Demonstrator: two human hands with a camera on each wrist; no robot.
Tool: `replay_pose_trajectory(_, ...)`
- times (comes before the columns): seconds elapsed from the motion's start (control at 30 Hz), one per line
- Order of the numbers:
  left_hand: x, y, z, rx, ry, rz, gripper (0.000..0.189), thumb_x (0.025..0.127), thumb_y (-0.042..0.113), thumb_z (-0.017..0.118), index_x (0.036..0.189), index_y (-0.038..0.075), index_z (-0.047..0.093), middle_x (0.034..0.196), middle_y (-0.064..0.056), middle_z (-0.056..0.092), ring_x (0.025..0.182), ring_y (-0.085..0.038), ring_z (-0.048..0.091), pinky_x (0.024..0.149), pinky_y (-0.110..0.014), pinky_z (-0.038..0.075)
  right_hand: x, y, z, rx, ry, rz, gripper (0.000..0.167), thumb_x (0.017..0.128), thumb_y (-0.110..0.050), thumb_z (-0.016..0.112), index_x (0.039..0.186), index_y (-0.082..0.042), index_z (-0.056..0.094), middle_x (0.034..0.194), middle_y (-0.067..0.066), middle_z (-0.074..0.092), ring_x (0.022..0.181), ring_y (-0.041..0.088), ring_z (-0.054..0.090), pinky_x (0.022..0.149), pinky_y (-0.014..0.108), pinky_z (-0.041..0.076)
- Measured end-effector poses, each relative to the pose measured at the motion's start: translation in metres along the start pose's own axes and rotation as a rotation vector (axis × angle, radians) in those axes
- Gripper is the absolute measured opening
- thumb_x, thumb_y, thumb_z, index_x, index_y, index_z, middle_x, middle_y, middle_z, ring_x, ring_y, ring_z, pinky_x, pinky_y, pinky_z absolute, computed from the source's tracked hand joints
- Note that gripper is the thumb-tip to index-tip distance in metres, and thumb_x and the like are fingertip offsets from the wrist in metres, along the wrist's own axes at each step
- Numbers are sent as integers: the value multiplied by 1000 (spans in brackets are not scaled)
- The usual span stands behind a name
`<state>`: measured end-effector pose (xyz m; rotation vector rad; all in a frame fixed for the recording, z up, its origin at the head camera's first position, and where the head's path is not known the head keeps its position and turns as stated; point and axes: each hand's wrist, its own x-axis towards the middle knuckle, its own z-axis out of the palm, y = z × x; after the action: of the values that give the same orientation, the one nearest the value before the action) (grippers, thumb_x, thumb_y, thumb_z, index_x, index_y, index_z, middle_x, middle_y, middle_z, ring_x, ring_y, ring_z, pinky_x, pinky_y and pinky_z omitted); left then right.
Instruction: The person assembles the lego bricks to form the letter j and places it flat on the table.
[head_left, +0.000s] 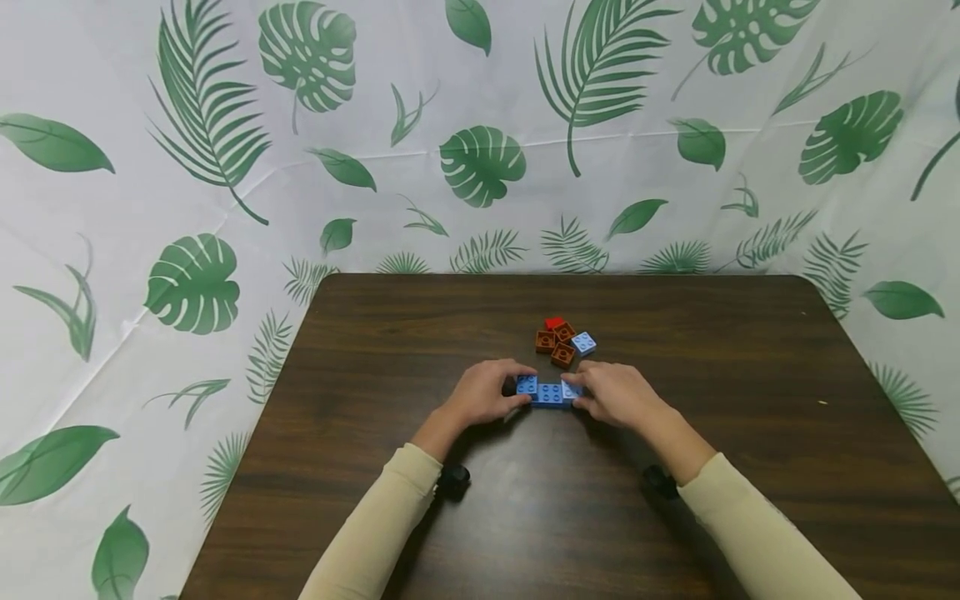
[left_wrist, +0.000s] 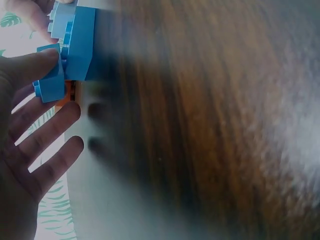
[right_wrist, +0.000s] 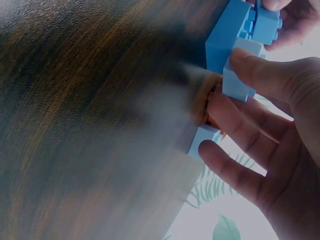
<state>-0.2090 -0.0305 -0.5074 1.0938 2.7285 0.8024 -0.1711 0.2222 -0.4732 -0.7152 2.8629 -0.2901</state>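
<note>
A long blue toy building brick [head_left: 551,395] lies crosswise on the table, its middle studs showing. At its left end my left hand [head_left: 482,392] pinches a smaller blue brick [left_wrist: 52,82] between thumb and fingers; this brick juts past the long one's end in the left wrist view. My right hand [head_left: 618,395] pinches a light blue brick [right_wrist: 238,79] at the opposite end, also overhanging in the right wrist view. The lower fingers of both hands are spread loosely. Part of each small brick is hidden by fingertips.
Just beyond the hands lies a loose group: several brown bricks [head_left: 562,355], a red brick [head_left: 553,322] and another light blue brick [head_left: 583,342]. The dark wooden table [head_left: 420,325] ends at a leaf-printed white cloth [head_left: 405,200] behind.
</note>
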Motion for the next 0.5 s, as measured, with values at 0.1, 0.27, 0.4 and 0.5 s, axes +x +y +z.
replay_pose_trajectory(0.1, 0, 1, 2, 19, 9, 12, 42, 90, 37, 71, 129, 22, 66, 104, 9, 66, 80, -8, 56, 72, -26, 47, 0, 1, -1, 2, 0, -5, 48, 87, -25, 76, 133, -16, 64, 89, -2, 58, 63, 13, 46, 54, 29, 38)
replay_pose_trajectory(0.27, 1, 3, 3, 83, 29, 54, 42, 90, 38, 71, 128, 21, 67, 100, 8, 65, 73, -8, 52, 67, -26, 45, 0, 1, -2, 4, 3, -6, 47, 87, -24, 76, 132, -15, 65, 88, -3, 57, 63, 14, 46, 54, 29, 38)
replay_pose_trajectory(0.4, 2, 6, 3, 156, 26, 72, 43, 89, 39, 71, 128, 21, 68, 104, 8, 65, 75, -6, 52, 69, -26, 47, 1, 1, -1, 11, 7, -10, 47, 87, -23, 76, 132, -14, 65, 88, -3, 57, 63, 14, 46, 54, 29, 37)
replay_pose_trajectory(0.5, 3, 9, 3, 221, 18, 81, 42, 89, 41, 71, 127, 23, 68, 103, 8, 64, 73, -5, 51, 69, -26, 47, 1, 1, -1, 14, 8, -6, 47, 87, -23, 76, 132, -14, 65, 89, -2, 58, 62, 14, 45, 53, 29, 37)
